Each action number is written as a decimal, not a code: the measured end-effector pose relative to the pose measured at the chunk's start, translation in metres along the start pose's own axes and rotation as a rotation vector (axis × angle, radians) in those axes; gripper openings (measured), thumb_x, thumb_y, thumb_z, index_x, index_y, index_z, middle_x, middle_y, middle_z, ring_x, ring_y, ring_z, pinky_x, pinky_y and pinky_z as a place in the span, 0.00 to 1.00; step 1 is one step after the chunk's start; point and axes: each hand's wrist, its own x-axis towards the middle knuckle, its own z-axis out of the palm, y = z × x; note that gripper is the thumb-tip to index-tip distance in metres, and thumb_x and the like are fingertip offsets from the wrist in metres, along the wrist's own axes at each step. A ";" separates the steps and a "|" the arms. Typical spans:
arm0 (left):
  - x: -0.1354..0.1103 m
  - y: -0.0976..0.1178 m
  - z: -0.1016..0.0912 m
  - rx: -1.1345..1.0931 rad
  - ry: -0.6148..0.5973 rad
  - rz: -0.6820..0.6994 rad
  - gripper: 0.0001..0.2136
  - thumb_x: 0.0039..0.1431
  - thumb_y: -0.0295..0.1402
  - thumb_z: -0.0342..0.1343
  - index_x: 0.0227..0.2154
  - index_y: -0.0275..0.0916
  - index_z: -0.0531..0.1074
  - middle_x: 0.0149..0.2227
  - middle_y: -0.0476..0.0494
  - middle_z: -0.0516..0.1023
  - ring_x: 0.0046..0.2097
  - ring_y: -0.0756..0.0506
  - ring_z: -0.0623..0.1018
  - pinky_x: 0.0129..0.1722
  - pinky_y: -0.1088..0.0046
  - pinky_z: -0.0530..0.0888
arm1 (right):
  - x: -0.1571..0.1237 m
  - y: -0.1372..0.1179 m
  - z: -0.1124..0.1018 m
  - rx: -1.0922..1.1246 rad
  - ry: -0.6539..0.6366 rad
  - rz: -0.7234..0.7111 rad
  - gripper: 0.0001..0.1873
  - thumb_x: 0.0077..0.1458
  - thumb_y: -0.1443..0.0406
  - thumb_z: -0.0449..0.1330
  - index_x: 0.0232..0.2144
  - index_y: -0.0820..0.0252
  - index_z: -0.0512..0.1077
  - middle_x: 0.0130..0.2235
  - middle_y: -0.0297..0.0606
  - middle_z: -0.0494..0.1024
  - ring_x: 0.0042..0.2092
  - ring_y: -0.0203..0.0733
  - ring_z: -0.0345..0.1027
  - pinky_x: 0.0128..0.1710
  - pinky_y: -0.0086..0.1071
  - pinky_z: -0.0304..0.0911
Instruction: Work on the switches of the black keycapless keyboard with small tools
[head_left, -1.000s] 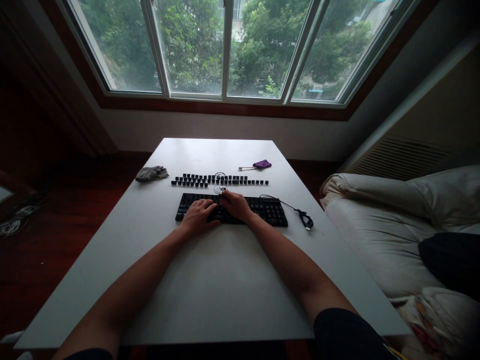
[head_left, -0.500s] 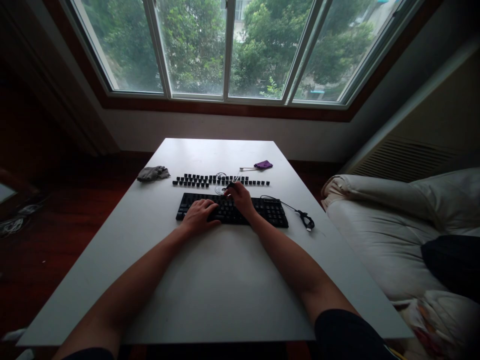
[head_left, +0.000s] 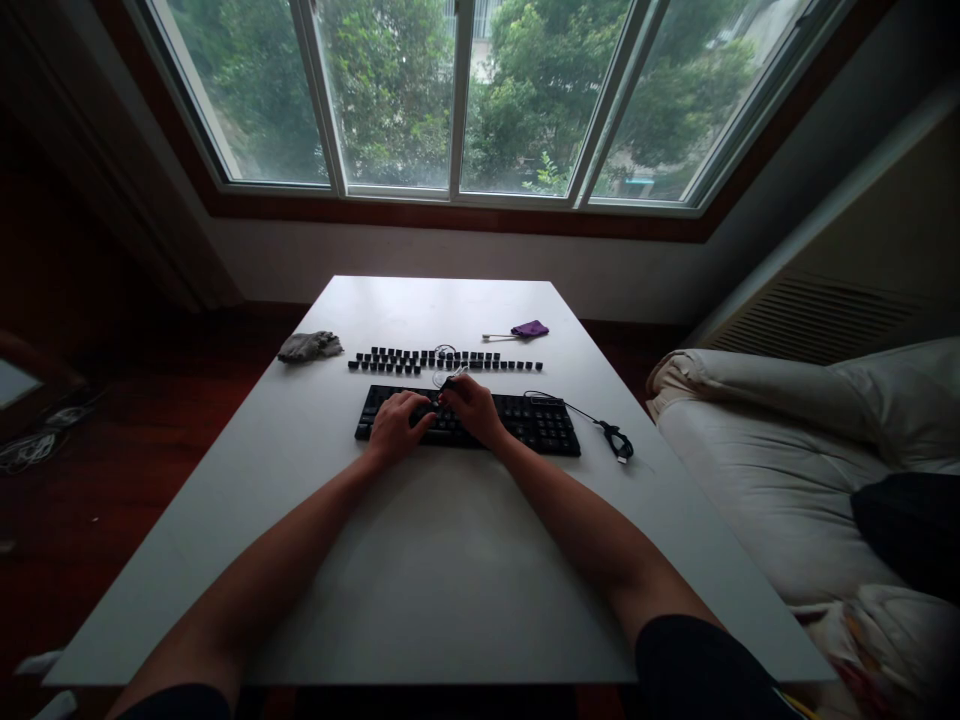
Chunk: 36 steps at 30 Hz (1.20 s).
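On the white table [head_left: 450, 560] a black keyboard [head_left: 536, 425] lies in front of me, its middle partly hidden by my hands. My left hand [head_left: 396, 425] rests on its left half, thumb and fingers apart, the fingertips close to my right hand. Over the middle keys, my right hand [head_left: 472, 408] is closed on a small dark tool with thin wires, which looks like a keycap puller [head_left: 448, 383]; the grip hides most of it. Rows of loose black keycaps [head_left: 405, 360] stand just behind the keyboard.
A grey cloth [head_left: 309, 346] lies at the left table edge. Behind the keycaps are a purple cloth [head_left: 530, 328] and a thin pale stick [head_left: 495, 337]. The coiled USB cable [head_left: 616, 440] lies right of the keyboard. A sofa [head_left: 750, 480] stands at the right.
My right hand has moved slightly down and towards my left hand with the puller. My left fingers have lifted and bent more towards it. The view has shifted a little.
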 end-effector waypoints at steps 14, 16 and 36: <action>0.004 0.002 -0.003 -0.250 -0.034 -0.029 0.10 0.65 0.38 0.52 0.44 0.42 0.75 0.44 0.43 0.77 0.46 0.43 0.77 0.47 0.65 0.73 | -0.002 -0.004 0.003 0.084 -0.052 0.025 0.15 0.55 0.52 0.63 0.37 0.55 0.68 0.31 0.35 0.79 0.32 0.42 0.75 0.36 0.36 0.72; 0.005 0.001 -0.003 -0.320 -0.044 -0.025 0.10 0.65 0.37 0.52 0.44 0.41 0.74 0.44 0.43 0.77 0.46 0.43 0.77 0.46 0.66 0.73 | -0.001 -0.002 0.004 0.111 -0.055 0.022 0.15 0.55 0.52 0.63 0.37 0.55 0.68 0.31 0.35 0.79 0.32 0.41 0.75 0.35 0.35 0.72; 0.007 0.000 0.011 -0.910 -0.069 -0.189 0.19 0.62 0.37 0.57 0.55 0.41 0.67 0.44 0.43 0.79 0.44 0.44 0.79 0.47 0.67 0.74 | 0.005 0.005 0.003 0.167 -0.060 0.063 0.15 0.56 0.53 0.61 0.35 0.57 0.67 0.27 0.32 0.76 0.26 0.38 0.72 0.29 0.32 0.68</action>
